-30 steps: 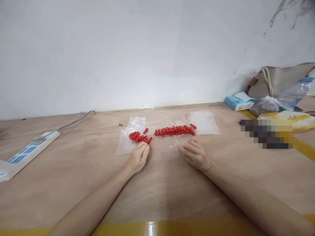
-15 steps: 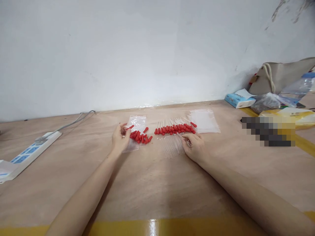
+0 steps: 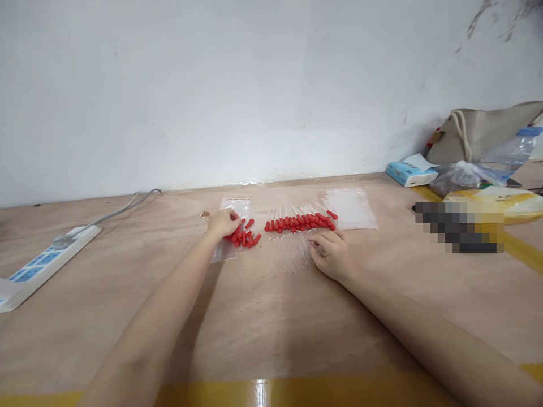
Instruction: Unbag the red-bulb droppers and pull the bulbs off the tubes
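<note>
My left hand (image 3: 223, 223) is closed over a loose pile of red rubber bulbs (image 3: 244, 239), its fingertips curled down; what they pinch is hidden. Beneath the pile lie clear zip bags (image 3: 235, 206). My right hand (image 3: 333, 254) is closed too, thumb and fingers pinched at a clear thin dropper tube among a fan of bare tubes (image 3: 292, 253). Just beyond it runs a row of droppers with red bulbs (image 3: 297, 223), their clear stems pointing to the wall. One red bulb (image 3: 332, 215) lies at an angle at the row's right end.
White plastic bags (image 3: 351, 209) lie right of the row. A power strip (image 3: 46, 265) with a grey cable is at the left. To the right are a blue tissue pack (image 3: 410, 172), a beige bag (image 3: 487, 133), a bottle, a yellow-white packet (image 3: 500, 202) and a pixelated dark object.
My left hand has turned over and moved right onto the pile; the bulb seen at its fingertips is out of sight now. My right hand has shifted very slightly.
</note>
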The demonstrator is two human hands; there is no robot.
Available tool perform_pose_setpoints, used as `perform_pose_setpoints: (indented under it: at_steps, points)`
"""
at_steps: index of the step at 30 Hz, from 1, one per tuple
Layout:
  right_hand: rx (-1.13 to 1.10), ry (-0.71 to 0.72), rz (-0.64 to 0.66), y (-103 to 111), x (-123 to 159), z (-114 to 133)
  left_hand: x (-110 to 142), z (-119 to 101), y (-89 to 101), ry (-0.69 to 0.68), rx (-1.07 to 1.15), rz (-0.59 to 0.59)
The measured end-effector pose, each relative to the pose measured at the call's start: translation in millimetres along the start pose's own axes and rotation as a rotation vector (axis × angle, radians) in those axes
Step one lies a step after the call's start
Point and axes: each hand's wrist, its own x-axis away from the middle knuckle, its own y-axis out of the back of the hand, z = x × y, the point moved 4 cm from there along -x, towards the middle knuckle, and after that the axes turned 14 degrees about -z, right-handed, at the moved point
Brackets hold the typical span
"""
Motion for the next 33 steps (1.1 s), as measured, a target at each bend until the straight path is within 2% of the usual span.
perform_pose_setpoints:
  at_steps: [3,6,9,12,15,24,33]
  points:
    - [0.000,0.005,0.048,0.5,-0.9,3.1,-2.2,-5.6,2.8,-0.011,-0.032,0.010]
    - [0.004,0.025,0.078,-0.1,-1.1,5.3,2.2,-21.3,9.7,-0.056,-0.061,-0.056]
    - [0.001,0.044,0.090,-1.0,-0.8,6.2,16.4,-50.7,15.2,-0.249,-0.055,-0.147]
    - [0.001,0.070,0.115,-2.1,-0.1,6.9,36.0,-80.1,11.5,-0.475,0.007,-0.106]
    - [0.011,0.076,0.151,-3.0,0.5,7.1,48.4,-95.1,5.1,-0.579,0.015,-0.076]
    - [0.023,0.080,0.176,-2.7,-0.2,8.2,51.0,-94.0,-10.2,-0.522,0.044,-0.079]
    - [0.013,0.078,0.178,-3.1,0.4,6.5,61.1,-90.1,-9.6,-0.482,0.124,-0.284]
